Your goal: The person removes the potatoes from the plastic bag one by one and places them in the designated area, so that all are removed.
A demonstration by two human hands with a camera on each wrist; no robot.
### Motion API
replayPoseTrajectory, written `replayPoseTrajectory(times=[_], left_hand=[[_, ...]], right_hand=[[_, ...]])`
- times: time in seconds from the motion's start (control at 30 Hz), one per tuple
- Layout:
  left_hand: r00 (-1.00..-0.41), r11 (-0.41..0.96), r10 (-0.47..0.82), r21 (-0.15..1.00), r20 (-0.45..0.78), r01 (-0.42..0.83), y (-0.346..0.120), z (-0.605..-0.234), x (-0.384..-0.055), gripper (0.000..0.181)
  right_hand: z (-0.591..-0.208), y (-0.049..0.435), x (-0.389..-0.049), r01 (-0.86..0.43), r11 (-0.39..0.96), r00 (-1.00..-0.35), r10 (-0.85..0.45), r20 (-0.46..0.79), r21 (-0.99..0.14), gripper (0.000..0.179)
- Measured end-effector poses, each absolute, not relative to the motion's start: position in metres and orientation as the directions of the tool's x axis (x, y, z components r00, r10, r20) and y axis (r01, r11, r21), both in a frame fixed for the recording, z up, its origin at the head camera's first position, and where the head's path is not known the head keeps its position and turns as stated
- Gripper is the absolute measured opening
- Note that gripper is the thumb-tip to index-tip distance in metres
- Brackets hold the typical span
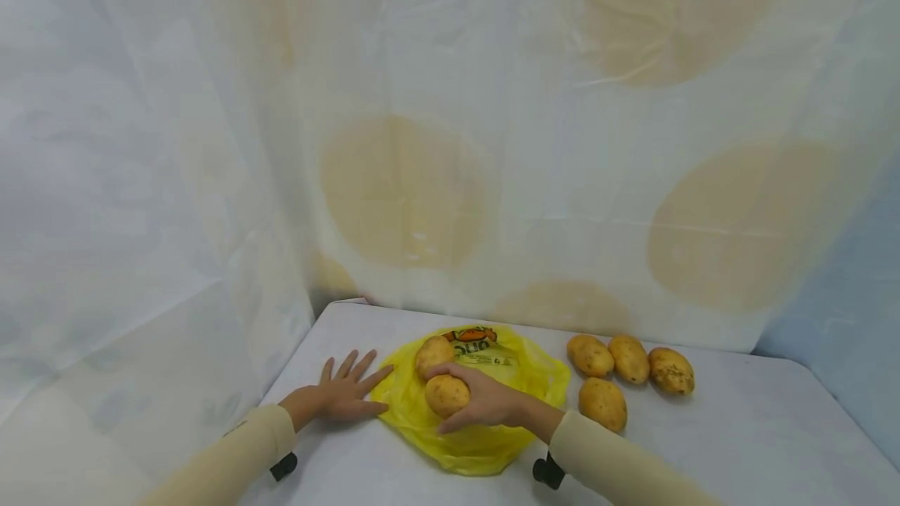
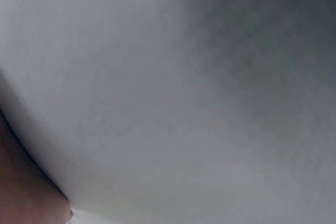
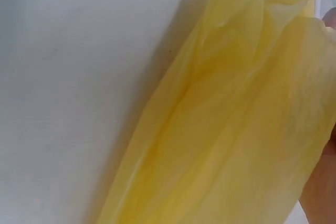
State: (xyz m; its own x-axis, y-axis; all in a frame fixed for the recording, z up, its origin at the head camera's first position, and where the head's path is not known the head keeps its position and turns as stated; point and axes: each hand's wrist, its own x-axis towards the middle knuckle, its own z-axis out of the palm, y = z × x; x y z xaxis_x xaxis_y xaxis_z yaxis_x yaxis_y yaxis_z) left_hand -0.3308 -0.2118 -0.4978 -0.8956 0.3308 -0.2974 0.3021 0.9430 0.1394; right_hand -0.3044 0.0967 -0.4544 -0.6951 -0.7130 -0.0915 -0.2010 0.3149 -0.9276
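A yellow plastic bag (image 1: 492,451) with printing on it lies spread on the table. My right hand (image 1: 485,397) is over the bag and grips a potato (image 1: 447,396) between thumb and fingers. Just behind it, a second potato (image 1: 434,354) sits on the bag. To the left, my left hand (image 1: 346,397) lies flat with its fingers spread, the fingertips at the bag's left edge. In the right wrist view the yellow bag (image 3: 220,129) hides most of the right hand. The left wrist view holds mostly tabletop and a bit of the left hand (image 2: 31,192).
Right of the bag, several potatoes lie on the white table (image 1: 745,443): one potato (image 1: 602,404) in front and a row behind with a browner potato (image 1: 671,371) at its right end. A white curtain (image 1: 548,201) with tan circles hangs behind the table.
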Motion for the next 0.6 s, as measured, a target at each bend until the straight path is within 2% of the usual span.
replayPoseTrajectory(times=[0.3, 0.6], left_hand=[[-0.895, 0.945, 0.324, 0.143, -0.306, 0.293, -0.215, -0.502, -0.331, 0.081], [-0.896, 0.943, 0.33, 0.147, -0.298, 0.299, -0.214, -0.5, -0.331, 0.081]], right_hand=[[-0.45, 0.1, -0.3, -0.175, 0.301, -0.686, -0.72, -0.103, -0.938, 0.069], [-0.436, 0.114, -0.3, -0.188, 0.33, -0.714, -0.693, -0.102, -0.925, 0.067]])
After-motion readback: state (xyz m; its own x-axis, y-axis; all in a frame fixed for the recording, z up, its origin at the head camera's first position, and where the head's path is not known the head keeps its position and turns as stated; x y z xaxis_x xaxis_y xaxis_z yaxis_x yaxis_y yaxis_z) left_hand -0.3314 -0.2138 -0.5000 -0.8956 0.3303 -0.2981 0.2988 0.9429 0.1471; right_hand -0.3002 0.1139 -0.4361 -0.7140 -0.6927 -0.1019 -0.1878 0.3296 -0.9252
